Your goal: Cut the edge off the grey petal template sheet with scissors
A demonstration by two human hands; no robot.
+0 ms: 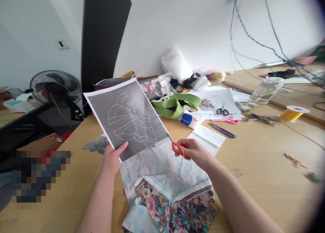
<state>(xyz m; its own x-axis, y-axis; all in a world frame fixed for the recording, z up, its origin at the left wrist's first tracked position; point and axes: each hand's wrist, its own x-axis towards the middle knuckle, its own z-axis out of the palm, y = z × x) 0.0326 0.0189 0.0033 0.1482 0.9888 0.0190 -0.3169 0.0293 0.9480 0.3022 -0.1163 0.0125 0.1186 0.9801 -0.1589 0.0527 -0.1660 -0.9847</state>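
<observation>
My left hand (113,156) grips the lower left corner of a printed paper sheet (100,109), thumb on top. White outlines of a scalloped fan shape stand on its dark grey print, inside a narrow white margin. In my right hand (191,150) is a pair of scissors (178,148) with orange handles. Its blades meet the sheet at the lower right corner; how far they part is too small to tell. Under the sheet lies a floral fabric (188,214), partly folded, its pale reverse side showing and a striped, frayed edge across it.
Behind the sheet lie a green strap (175,106), black-handled scissors (222,110), pink-handled scissors (230,120) and thread snips (222,130). A yellow spool (290,115) and a clear bottle (266,91) stand to the right. A fan (54,87) is off to the left.
</observation>
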